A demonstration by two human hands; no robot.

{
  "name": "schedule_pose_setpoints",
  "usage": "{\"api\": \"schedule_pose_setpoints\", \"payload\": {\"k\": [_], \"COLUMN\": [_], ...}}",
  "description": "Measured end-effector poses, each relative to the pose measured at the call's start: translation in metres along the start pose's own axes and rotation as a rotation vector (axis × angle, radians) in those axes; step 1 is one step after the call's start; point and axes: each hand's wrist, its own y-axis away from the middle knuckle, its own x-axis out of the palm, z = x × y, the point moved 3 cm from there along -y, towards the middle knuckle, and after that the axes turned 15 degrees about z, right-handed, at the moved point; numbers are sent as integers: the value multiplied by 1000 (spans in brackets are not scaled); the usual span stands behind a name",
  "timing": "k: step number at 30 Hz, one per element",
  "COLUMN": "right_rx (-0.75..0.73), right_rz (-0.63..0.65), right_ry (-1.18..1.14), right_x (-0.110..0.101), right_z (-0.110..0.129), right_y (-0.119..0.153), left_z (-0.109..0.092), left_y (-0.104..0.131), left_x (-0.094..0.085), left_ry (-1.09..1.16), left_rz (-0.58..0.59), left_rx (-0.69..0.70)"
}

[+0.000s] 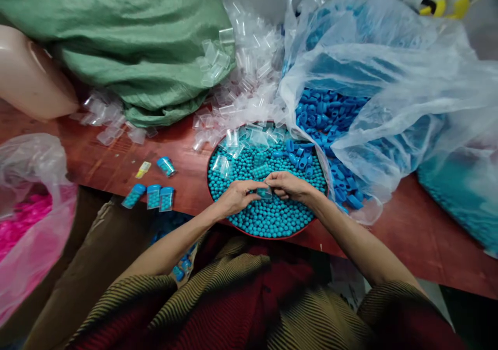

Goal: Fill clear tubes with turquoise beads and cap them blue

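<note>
My left hand (240, 196) is closed, its thumb and fingers gripping a small clear plastic container (265, 193) above a round tray (249, 232) full of turquoise beads (272, 219). Fingers pinched, my right hand (288, 185) meets the container's upper edge from the right; what lies between its fingertips is too small to tell. Several empty clear containers (221, 166) rest on the beads at the tray's back and left. Blue plastic caps (301, 155) lie on the beads at the back right.
Filled blue-capped containers (166, 198) stand left of the tray near the table edge (187, 205). Behind are a green sack (155, 54) and heaped clear containers (252, 70). A clear bag (389, 80) spills caps at right. A pink-filled bag (35, 205) sits lower left.
</note>
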Motion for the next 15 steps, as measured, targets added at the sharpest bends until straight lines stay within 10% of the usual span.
{"api": "schedule_pose_setpoints", "payload": {"k": [6, 12, 15], "right_rx": [-95, 14, 155], "right_rz": [-48, -915, -895], "right_ry": [446, 1313, 1475], "right_x": [3, -36, -41], "right_z": [2, 31, 30], "right_y": [8, 27, 21], "left_z": [-11, 1, 5], "left_y": [-5, -11, -11], "left_x": [-3, 9, 11], "left_ry": [-15, 625, 769], "left_rz": [-73, 1, -4], "left_rx": [-29, -226, -251]}}
